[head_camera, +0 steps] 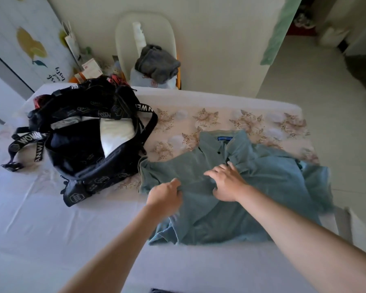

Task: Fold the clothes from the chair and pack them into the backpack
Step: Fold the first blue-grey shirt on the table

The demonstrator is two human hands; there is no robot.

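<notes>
Teal shirt: our left hand pinches it, right hand presses flat — not yet folded.
Backpack: left of grip, partly packed.
Chair: beyond grip, grey clothes left to fold.

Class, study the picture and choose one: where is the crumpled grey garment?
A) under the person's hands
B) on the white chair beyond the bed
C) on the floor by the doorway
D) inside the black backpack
B: the grey garment lies bunched on the white chair, while the left hand and right hand are on the teal shirt spread on the bed.
</notes>
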